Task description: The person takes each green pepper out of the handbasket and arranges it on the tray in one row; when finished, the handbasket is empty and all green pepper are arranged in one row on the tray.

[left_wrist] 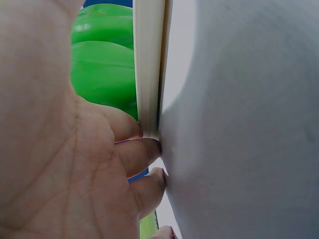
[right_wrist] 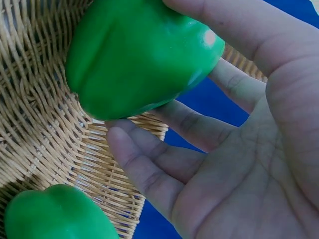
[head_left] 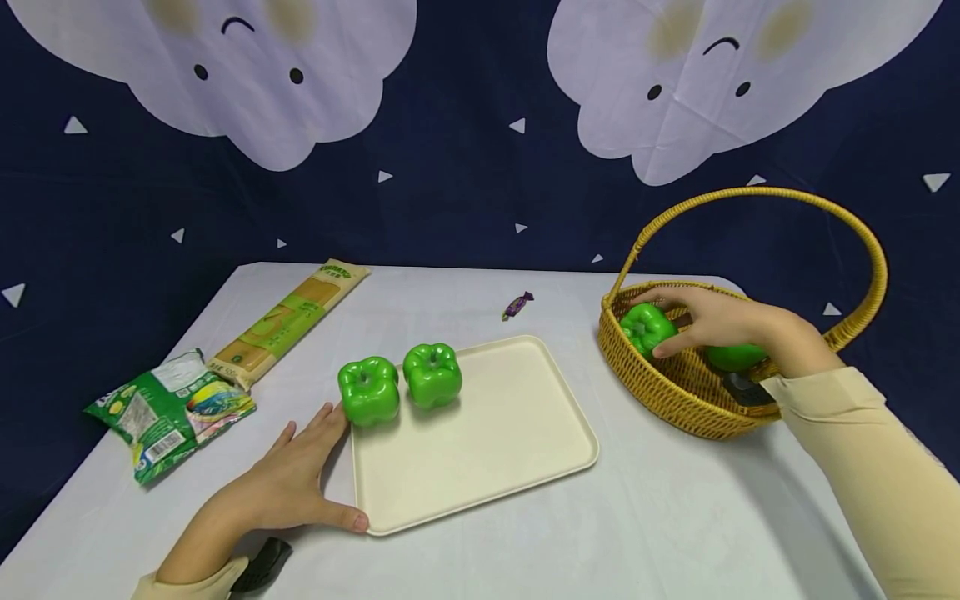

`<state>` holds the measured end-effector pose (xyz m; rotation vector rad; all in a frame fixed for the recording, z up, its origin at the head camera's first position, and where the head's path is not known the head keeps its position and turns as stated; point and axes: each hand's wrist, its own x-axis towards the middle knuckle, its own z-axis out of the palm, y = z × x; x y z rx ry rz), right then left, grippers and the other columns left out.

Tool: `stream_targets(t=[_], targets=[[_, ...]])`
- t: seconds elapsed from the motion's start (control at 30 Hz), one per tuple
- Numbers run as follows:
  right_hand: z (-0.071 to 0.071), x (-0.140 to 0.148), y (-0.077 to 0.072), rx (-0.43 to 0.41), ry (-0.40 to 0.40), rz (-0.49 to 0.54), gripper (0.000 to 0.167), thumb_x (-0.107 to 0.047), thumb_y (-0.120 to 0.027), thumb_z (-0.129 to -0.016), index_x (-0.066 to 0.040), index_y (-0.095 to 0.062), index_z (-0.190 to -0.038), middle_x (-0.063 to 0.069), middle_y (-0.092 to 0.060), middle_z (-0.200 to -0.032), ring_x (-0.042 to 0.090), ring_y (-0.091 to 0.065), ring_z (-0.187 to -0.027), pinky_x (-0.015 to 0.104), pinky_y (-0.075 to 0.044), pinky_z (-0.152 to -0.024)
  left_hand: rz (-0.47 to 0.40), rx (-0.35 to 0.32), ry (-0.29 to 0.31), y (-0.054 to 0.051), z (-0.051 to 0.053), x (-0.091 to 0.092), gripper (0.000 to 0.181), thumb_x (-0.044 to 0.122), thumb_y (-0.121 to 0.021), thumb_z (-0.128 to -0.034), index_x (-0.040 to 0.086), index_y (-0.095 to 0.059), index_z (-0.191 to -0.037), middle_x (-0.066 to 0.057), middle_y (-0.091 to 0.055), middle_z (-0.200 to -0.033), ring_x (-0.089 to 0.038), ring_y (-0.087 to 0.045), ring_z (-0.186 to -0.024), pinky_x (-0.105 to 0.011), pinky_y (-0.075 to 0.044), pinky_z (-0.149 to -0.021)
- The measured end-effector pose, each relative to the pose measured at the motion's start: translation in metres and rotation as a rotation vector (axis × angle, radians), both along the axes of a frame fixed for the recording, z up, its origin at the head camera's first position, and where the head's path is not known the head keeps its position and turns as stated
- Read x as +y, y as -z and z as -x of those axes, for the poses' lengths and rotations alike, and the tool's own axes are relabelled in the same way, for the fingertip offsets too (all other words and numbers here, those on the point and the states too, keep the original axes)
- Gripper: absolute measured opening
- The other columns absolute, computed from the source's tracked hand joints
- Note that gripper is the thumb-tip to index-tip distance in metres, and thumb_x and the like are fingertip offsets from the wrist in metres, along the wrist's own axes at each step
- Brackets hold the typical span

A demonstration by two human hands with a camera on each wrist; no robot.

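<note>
In the head view my left hand (head_left: 288,479) lies spread at the left side of a cream tray (head_left: 480,458), its thumb touching the near left corner. Two green bell peppers, one at the tray's left edge (head_left: 369,392) and one beside it (head_left: 432,377), sit upright at the far left. Inside a wicker basket (head_left: 660,396) on the right, my right hand (head_left: 712,321) holds another green bell pepper (right_wrist: 139,59) between thumb and fingers. A further green pepper (right_wrist: 60,214) lies in the basket, partly hidden by the right arm in the head view.
On the left lie a green snack bag (head_left: 176,412) and a long noodle packet (head_left: 288,321). A small purple wrapped candy (head_left: 517,306) is behind the tray. The basket's tall handle (head_left: 757,192) arches above the right hand. A dark blue cloth (head_left: 465,208) hangs behind the white table.
</note>
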<state>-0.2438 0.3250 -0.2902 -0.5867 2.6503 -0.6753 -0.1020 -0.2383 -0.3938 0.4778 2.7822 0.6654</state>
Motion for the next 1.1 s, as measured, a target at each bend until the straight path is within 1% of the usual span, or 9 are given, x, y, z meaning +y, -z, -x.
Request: stream_targets(t=[0.03,0.2,0.33,0.57,0.73,0.9,0.97,1.1], targets=[[-0.001,0.001,-0.001,-0.002,0.008,0.003,0.080,-0.030,-0.088,-0.091,-0.014,-0.050,-0.158,0.020,-0.055,-0.154,0.037,-0.061,-0.134,0.059,-0.054,-0.111,0.000,0.000,0.001,0.000,0.000,0.000,0.160,0.086,-0.088,-0.0542,-0.006,-0.023,-0.168,-0.030,-0.022,-0.175,-0.058,-0.017,-0.162,-0.088,-0.008,-0.120],[-0.005,0.006,-0.004,0.014,0.029,-0.022,0.080,-0.035,-0.087,-0.092,-0.014,-0.048,-0.158,0.021,-0.058,-0.150,0.037,-0.059,-0.134,0.057,-0.055,-0.107,-0.002,0.005,0.000,0.000,0.000,0.000,0.160,0.086,-0.088,-0.0535,-0.005,-0.024,-0.168,-0.030,-0.023,-0.175,-0.058,-0.018,-0.162,-0.088,-0.009,-0.119],[-0.007,0.010,-0.006,0.025,0.041,-0.041,0.080,-0.037,-0.086,-0.093,-0.014,-0.046,-0.159,0.023,-0.056,-0.152,0.040,-0.058,-0.135,0.057,-0.056,-0.104,0.000,-0.003,0.000,0.000,0.000,0.000,0.160,0.086,-0.088,-0.0540,-0.005,-0.023,-0.168,-0.030,-0.023,-0.175,-0.057,-0.017,-0.162,-0.088,-0.008,-0.119],[-0.011,0.010,-0.015,0.026,0.037,0.008,0.078,-0.031,-0.085,-0.095,-0.010,-0.045,-0.158,0.021,-0.057,-0.149,0.040,-0.061,-0.134,0.051,-0.058,-0.105,-0.003,0.003,0.003,0.000,0.000,0.000,0.159,0.085,-0.088,-0.0541,-0.006,-0.023,-0.168,-0.030,-0.023,-0.175,-0.058,-0.018,-0.162,-0.088,-0.009,-0.119],[-0.014,0.008,-0.020,0.007,0.046,0.016,0.078,-0.031,-0.084,-0.096,-0.013,-0.043,-0.159,0.021,-0.057,-0.149,0.041,-0.064,-0.132,0.043,-0.060,-0.101,-0.004,0.004,0.001,0.000,0.000,0.000,0.159,0.085,-0.088,-0.0538,-0.006,-0.024,-0.167,-0.031,-0.023,-0.175,-0.058,-0.018,-0.162,-0.088,-0.009,-0.119],[-0.016,0.004,-0.025,0.003,0.047,0.032,0.079,-0.032,-0.084,-0.095,-0.014,-0.043,-0.160,0.022,-0.057,-0.151,0.043,-0.064,-0.132,0.045,-0.060,-0.101,-0.004,0.000,0.001,0.000,0.000,0.000,0.159,0.085,-0.088,-0.0544,-0.007,-0.023,-0.167,-0.031,-0.023,-0.175,-0.058,-0.018,-0.162,-0.088,-0.008,-0.119],[-0.017,0.002,-0.026,-0.008,0.048,0.054,0.077,-0.030,-0.084,-0.095,-0.014,-0.043,-0.159,0.022,-0.058,-0.149,0.041,-0.066,-0.130,0.040,-0.061,-0.099,-0.003,-0.001,0.004,0.000,0.000,0.000,0.159,0.085,-0.089,-0.0548,-0.007,-0.023,-0.168,-0.031,-0.023,-0.175,-0.058,-0.017,-0.162,-0.088,-0.008,-0.119],[-0.019,-0.002,-0.030,-0.025,0.046,0.089,0.075,-0.027,-0.085,-0.095,-0.016,-0.045,-0.158,0.019,-0.060,-0.146,0.037,-0.068,-0.128,0.026,-0.061,-0.092,0.005,-0.003,0.005,-0.001,0.000,0.000,0.158,0.084,-0.089,-0.0552,-0.006,-0.023,-0.168,-0.030,-0.022,-0.175,-0.057,-0.017,-0.162,-0.088,-0.008,-0.119]])
